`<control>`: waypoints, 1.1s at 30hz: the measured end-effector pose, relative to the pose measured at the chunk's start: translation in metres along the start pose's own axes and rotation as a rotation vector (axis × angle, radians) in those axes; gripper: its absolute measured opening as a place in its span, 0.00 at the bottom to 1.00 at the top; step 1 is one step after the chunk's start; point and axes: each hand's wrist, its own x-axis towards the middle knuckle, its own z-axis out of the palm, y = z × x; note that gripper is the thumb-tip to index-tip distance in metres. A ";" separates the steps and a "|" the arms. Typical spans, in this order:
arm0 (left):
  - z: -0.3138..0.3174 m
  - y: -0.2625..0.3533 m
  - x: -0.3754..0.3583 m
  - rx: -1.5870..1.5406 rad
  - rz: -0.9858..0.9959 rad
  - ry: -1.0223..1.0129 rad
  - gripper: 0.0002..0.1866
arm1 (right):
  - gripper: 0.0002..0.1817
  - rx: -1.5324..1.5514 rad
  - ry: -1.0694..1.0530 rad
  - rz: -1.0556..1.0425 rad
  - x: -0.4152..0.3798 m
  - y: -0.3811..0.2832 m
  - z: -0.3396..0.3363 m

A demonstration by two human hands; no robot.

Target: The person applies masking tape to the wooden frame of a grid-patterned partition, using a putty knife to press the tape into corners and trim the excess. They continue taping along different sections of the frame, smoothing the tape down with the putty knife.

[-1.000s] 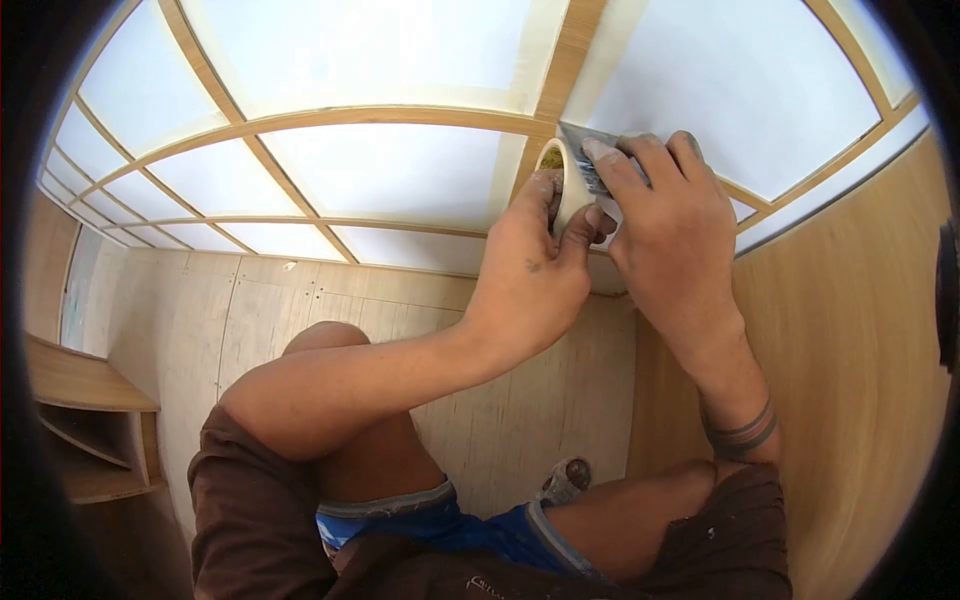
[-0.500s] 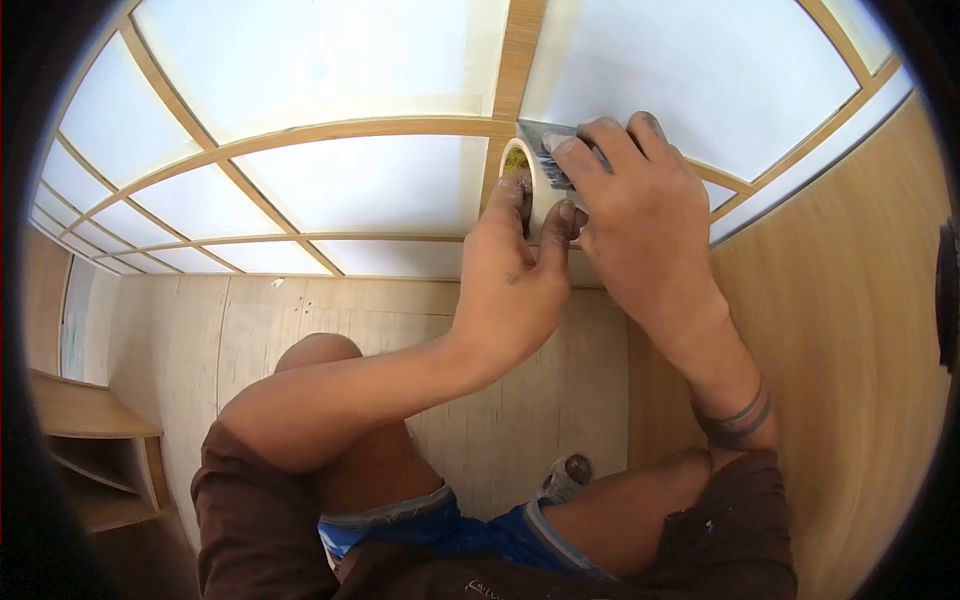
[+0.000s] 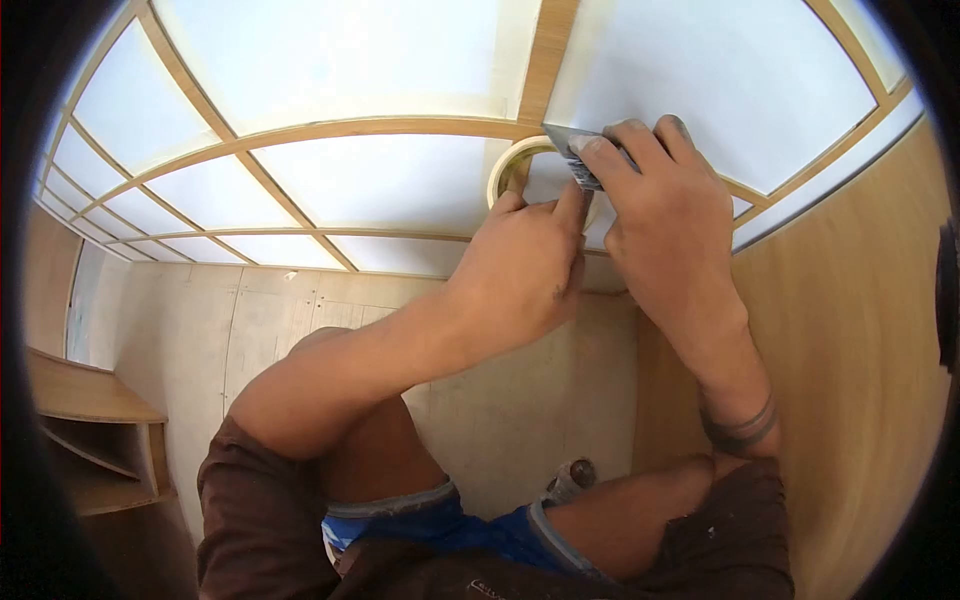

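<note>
A cream roll of masking tape (image 3: pixel 496 175) is in my left hand (image 3: pixel 525 255), with fingers reaching into its ring. It is held up against the panel at a crossing of the wooden strips. My right hand (image 3: pixel 670 210) is closed around a grey, flat-bladed scraper (image 3: pixel 562 138) just right of the roll. A corner of its blade touches or nearly touches the wooden crossing. Fingers cover most of the scraper, and its handle is hidden. The two hands are side by side, with the left index finger close to the blade.
White panes (image 3: pixel 380 185) framed by thin wooden strips (image 3: pixel 380 127) rise in front of me. Pale tape lines some pane edges. A wooden board (image 3: pixel 820 330) stands at my right. Low wooden shelving (image 3: pixel 100 400) is at the left, above a pale plywood floor (image 3: pixel 270 310).
The tape roll has turned from nearly edge-on to showing its open ring. My left hand has rotated with it, back towards me. My right hand keeps its grip, and the view has shifted slightly.
</note>
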 end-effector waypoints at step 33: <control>0.053 0.022 0.000 -0.734 -0.391 0.515 0.19 | 0.15 0.037 0.023 -0.023 0.008 0.008 -0.002</control>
